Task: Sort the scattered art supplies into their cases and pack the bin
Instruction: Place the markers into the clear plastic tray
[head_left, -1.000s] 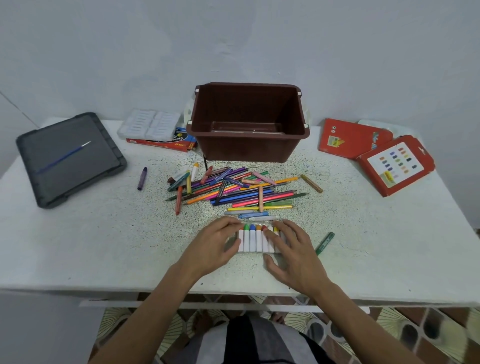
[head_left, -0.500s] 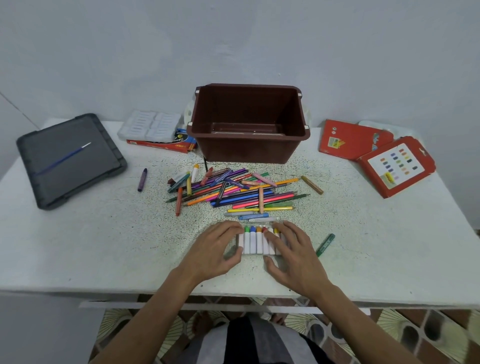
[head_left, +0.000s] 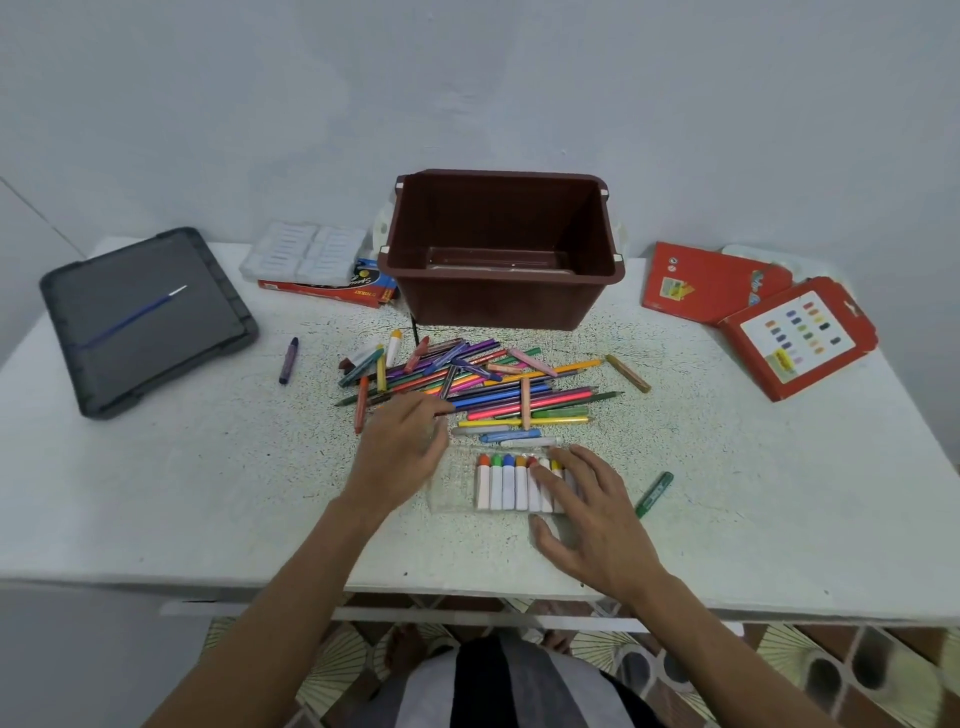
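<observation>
Crayons (head_left: 511, 486) are filling part of the clear case (head_left: 451, 486) under the flat, open right hand (head_left: 592, 519); open left hand (head_left: 400, 452) is reaching the unsorted pile (head_left: 493, 382) just beyond, bin (head_left: 498, 306) past it apparently waiting unpacked.

One brown bin (head_left: 501, 304), one grey lid (head_left: 156, 364), one clear case (head_left: 451, 486), three red boxes (head_left: 711, 283) (one beneath a white tray (head_left: 306, 254)).
</observation>
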